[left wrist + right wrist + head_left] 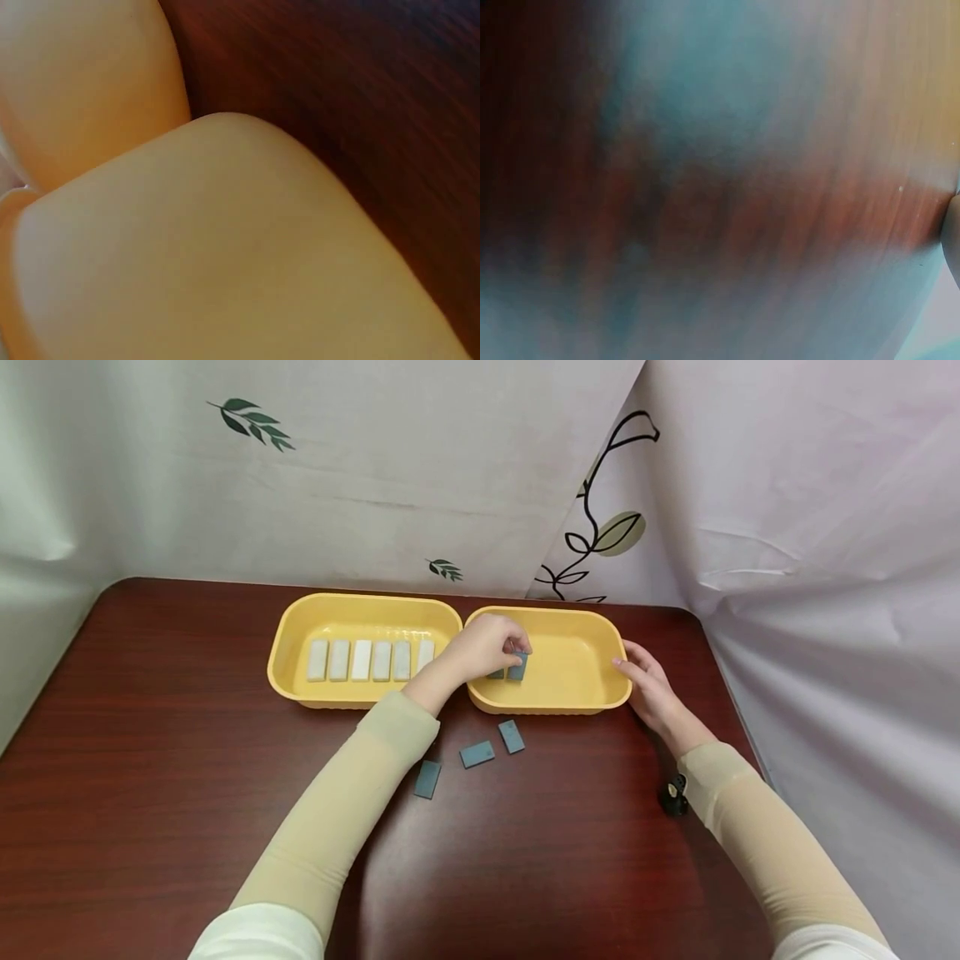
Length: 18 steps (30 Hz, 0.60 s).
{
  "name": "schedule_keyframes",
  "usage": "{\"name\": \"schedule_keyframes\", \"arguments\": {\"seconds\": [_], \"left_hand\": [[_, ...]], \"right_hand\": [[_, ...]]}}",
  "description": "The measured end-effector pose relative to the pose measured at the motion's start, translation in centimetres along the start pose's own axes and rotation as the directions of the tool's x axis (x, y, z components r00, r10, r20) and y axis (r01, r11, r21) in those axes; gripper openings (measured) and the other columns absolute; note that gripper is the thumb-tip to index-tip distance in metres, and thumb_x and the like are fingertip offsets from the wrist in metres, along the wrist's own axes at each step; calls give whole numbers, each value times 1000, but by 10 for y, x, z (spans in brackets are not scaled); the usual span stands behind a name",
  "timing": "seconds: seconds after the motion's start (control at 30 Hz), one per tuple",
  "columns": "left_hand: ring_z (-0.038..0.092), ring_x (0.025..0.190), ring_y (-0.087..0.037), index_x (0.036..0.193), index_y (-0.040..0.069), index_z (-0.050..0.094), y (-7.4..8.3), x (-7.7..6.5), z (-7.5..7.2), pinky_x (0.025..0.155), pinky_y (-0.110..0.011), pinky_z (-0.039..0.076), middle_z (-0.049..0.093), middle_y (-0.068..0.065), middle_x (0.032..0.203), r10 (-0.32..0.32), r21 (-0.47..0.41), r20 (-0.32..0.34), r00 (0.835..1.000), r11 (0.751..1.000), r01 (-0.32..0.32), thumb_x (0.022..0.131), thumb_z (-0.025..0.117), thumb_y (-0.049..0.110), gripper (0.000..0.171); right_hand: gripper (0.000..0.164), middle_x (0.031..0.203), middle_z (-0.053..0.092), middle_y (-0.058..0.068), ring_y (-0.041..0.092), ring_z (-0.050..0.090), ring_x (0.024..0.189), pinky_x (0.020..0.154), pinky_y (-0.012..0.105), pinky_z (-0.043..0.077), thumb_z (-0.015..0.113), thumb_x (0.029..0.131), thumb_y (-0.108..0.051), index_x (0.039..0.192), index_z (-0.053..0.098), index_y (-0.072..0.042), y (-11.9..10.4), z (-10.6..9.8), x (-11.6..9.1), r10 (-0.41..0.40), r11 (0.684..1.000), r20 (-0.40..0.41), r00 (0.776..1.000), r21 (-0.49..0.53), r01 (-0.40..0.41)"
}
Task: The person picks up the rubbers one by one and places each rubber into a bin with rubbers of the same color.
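Steadiness seemed key: the left hand (486,647) pinched a blue block (517,670), best aligned with the next block (496,674), while the right hand (651,687) gripped the tray (573,656).

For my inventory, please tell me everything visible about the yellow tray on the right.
This yellow tray is oblong and plastic-looking, with rounded corners. It stands upright on the dark table, close beside the other tray. Two blue-grey blocks show inside, toward its left; the left hand pinches one. The right hand grips its right end.
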<state>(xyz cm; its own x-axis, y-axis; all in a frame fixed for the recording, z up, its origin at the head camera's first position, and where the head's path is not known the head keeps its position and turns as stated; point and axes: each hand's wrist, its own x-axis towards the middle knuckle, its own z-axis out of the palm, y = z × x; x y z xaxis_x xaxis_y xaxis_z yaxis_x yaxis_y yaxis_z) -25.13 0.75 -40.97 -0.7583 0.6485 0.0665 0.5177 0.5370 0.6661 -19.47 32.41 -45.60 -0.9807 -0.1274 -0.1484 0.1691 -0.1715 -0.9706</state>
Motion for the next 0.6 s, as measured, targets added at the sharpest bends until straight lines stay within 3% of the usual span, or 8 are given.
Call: {"name": "schedule_keyframes", "arguments": {"seconds": [0.3,0.6], "left_hand": [[74,106,-24,110,6,80,2,7,1,95,-34,60,79,-9,112,-66,-23,28,997,998,67,98,77,6,13],[72,105,-22,108,6,80,3,16,0,97,-33,58,79,-8,111,-88,69,62,994,994,83,98,76,6,10]], "right_hand": [[27,110,68,-4,8,71,96,80,20,60,46,109,-1,125,60,-17,1,-1,1,-6,1000,-11,1000,12,6],[25,112,66,-4,7,70,97,81,20,59,47,109,-2,127,57,-17,0,0,1,13,1000,-10,1000,2,-13]]}}
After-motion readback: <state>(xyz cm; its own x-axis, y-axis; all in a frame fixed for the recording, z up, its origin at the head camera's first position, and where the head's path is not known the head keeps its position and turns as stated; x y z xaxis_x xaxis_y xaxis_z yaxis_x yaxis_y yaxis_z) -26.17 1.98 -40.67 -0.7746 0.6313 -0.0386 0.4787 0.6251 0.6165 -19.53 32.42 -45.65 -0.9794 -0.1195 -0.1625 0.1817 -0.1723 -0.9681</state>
